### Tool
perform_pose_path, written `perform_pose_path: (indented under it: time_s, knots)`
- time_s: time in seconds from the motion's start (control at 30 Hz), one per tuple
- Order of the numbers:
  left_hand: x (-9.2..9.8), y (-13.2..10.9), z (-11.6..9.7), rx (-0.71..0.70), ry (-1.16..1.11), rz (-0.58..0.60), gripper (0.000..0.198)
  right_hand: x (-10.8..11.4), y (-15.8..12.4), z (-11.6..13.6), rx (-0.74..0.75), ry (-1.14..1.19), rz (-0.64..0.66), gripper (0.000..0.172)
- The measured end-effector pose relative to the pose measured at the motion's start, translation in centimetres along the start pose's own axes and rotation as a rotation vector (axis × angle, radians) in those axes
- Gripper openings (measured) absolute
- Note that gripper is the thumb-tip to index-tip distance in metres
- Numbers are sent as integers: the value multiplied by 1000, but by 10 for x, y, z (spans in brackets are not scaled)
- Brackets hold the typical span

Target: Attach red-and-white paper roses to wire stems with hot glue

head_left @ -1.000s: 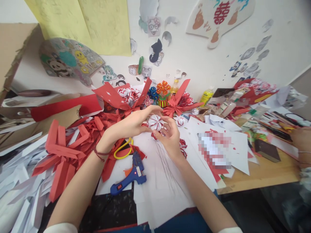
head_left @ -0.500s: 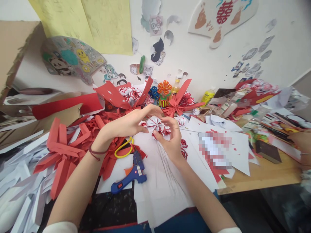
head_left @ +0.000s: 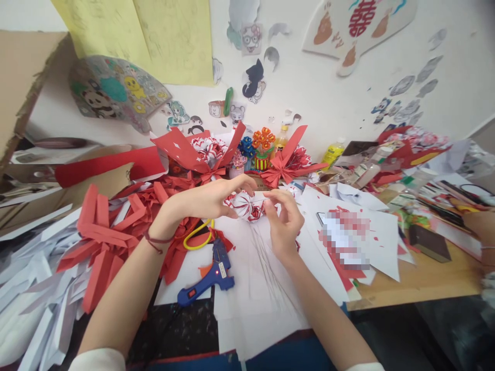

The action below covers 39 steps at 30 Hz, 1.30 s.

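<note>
A red-and-white paper flower (head_left: 245, 205), made of pleated rounds, sits between my hands above white paper sheets (head_left: 247, 288). My left hand (head_left: 209, 198) arches around its left side, thumb against the lower edge and fingers curved over the top. At the flower's right edge is my right hand (head_left: 284, 221), with thumb and fingertips close together and the other fingers curled. Whether it pinches a petal there is hard to see. Thin wires (head_left: 270, 273) trail over the paper below the flower. A blue glue gun (head_left: 209, 281) lies left of the sheets.
Folded red paper strips (head_left: 104, 226) and white strips (head_left: 34, 304) pile up on the left. Red-wrapped bouquets (head_left: 211, 149) and a small flower pot (head_left: 263, 162) stand along the wall. A dark block (head_left: 429, 242) lies on the wooden table (head_left: 410, 286) at right.
My right hand has drawn slightly right, and its fingers have curled in more. The flower has turned and sits a little lower. The glue gun has stayed put.
</note>
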<state>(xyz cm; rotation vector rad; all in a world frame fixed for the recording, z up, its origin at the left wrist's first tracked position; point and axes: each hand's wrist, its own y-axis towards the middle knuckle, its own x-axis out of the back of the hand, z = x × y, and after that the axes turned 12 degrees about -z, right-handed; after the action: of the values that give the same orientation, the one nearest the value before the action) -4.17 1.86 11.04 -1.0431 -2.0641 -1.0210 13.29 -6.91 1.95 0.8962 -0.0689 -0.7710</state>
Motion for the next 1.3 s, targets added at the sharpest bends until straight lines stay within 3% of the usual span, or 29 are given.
perform_pose_path:
  time_s: [0.43, 1.03, 1.23, 1.3]
  knots:
    - [-1, 0, 3, -14, 45, -9, 56, 1, 1, -1, 7, -33, -65, 4]
    - [1, 0, -2, -9, 118, -15, 54, 2, 1, -2, 8, -29, -46, 3]
    - [1, 0, 0, -10, 93, -22, 55, 4, 2, -3, 11, -91, -33, 8]
    - [2, 0, 2, -10, 55, -25, 56, 4, 3, -4, -19, -122, 16, 18]
